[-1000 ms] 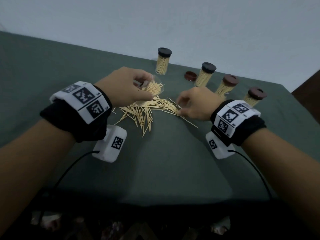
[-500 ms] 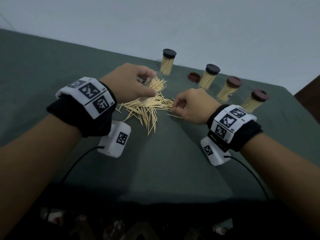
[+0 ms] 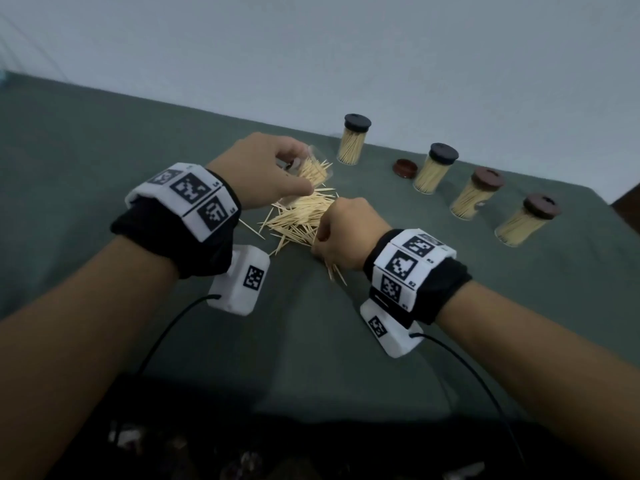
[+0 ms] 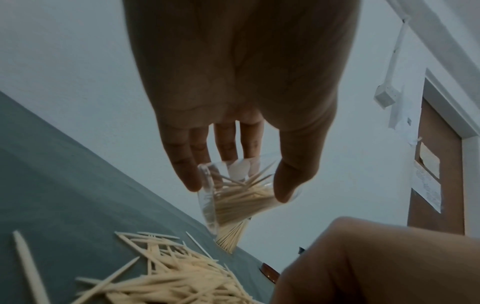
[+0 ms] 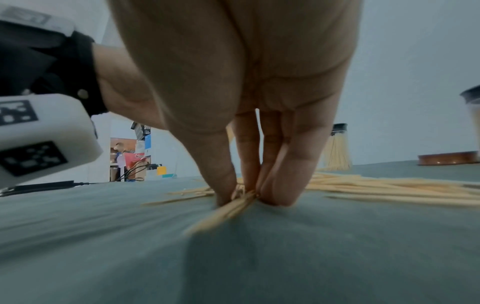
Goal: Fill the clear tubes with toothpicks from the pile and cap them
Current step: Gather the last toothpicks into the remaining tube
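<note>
My left hand (image 3: 263,168) grips an open clear tube (image 3: 313,169) tilted over the far side of the toothpick pile (image 3: 301,218). In the left wrist view the tube (image 4: 233,197) is partly filled, held between thumb and fingers. My right hand (image 3: 341,233) sits at the pile's near right edge, and its thumb and fingers pinch a small bundle of toothpicks (image 5: 231,209) against the green cloth. A few toothpick tips (image 3: 336,271) stick out below that hand. A loose brown cap (image 3: 404,167) lies behind the pile.
Several filled, capped tubes stand in a row at the back right: one black-capped (image 3: 353,138), another (image 3: 435,171), and two brown-capped (image 3: 477,192), (image 3: 526,218). The green cloth table (image 3: 311,358) drops off at its near edge. A wall rises behind.
My right hand has slid left and toward me along the pile's edge, gathering toothpicks into a pinched bundle. The left hand keeps the tube tilted above the pile.
</note>
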The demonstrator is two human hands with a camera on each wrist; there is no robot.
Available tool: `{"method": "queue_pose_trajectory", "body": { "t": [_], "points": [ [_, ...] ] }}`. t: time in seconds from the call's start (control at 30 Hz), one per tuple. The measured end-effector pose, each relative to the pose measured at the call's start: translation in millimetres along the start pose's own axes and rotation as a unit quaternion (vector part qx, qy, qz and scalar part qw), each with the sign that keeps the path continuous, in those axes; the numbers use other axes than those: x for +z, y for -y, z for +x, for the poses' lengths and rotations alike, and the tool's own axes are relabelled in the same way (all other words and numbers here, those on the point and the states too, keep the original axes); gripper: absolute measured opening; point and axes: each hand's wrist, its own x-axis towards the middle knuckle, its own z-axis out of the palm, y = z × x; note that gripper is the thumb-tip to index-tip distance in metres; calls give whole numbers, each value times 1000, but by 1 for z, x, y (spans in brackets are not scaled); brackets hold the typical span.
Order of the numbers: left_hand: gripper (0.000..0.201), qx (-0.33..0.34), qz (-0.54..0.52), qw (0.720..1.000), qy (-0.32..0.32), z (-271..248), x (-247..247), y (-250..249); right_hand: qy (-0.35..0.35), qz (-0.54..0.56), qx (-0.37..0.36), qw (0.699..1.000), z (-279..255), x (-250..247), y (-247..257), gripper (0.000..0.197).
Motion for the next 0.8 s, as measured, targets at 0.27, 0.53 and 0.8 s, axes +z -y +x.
{"method": "queue_pose_trajectory", "body": {
  "t": [0.27,0.53,0.8],
  "points": [
    [61,1,2,1000,14,-1,5,-4,0,-5,31,1000,-5,-17,-33,14],
    [58,6,4,1000,22,-2,5,-8,5,-29,21,999,-6,-39,-64,37],
    [57,11,12,1000,15,-3,4,-9,121,-83,0,989,-7,-30,-52,96]
  ]
}}
